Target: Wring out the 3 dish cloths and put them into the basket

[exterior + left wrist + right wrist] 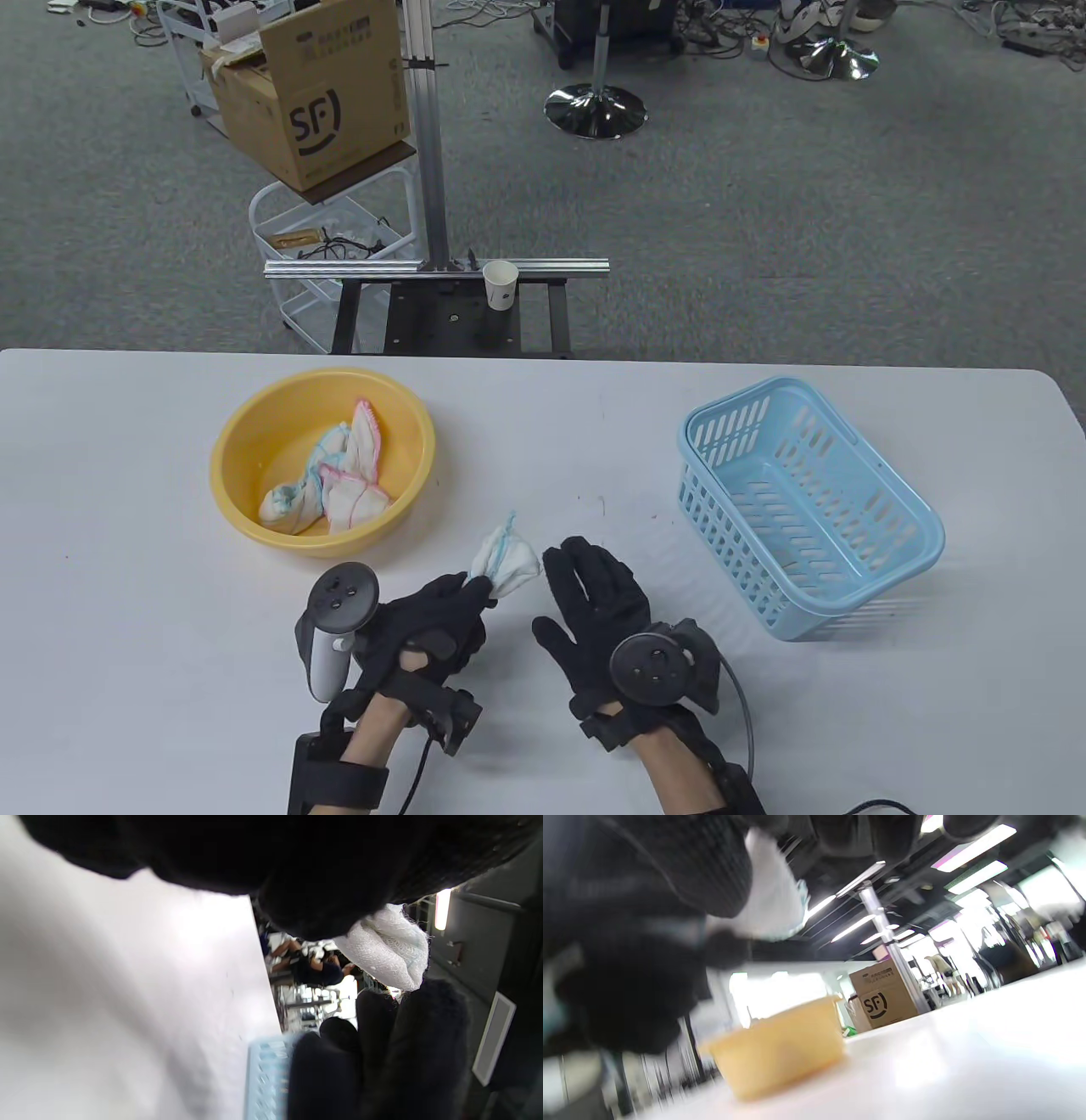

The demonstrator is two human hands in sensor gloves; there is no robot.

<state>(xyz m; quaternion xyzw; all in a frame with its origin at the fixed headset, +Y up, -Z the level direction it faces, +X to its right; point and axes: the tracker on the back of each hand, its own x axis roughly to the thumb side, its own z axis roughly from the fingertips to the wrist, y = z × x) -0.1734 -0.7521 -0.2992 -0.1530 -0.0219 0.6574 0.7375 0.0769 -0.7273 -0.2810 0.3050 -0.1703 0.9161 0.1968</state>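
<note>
- table view: a white worktop [127,594] seen from above. the left hand [433,624] has its fingers curled round a bunched white dish cloth with blue edging [507,564], which sticks out past the fingertips, held above the worktop in front of the person. the right hand [594,607] is just beside it, fingers straight and spread, holding nothing; it looks apart from the cloth, though the gap is small.
- a yellow basin [246,441] sits to the left on the worktop with two more dish cloths [335,484], pink- and blue-edged, heaped inside. a light blue slotted basket [899,552] sits to the right, well apart from the hands, with no cloth in it.
- judgement: this is the first cloth, at the wringing stage. to do it well, the right hand should take the free end, both hands twist in opposite directions, and the twisting is best done back over the basin so drips land there.
- left wrist view: tilted sideways. dark gloved fingers [322,874] clamp the white cloth [388,950]; the other glove's fingertips [424,1027] sit just below it, and a corner of the blue basket [267,1077] shows beyond.
- right wrist view: blurred. the cloth [772,908] shows pale between dark glove shapes; the yellow basin [780,1052] stands on the worktop, a cardboard box [882,997] behind.
</note>
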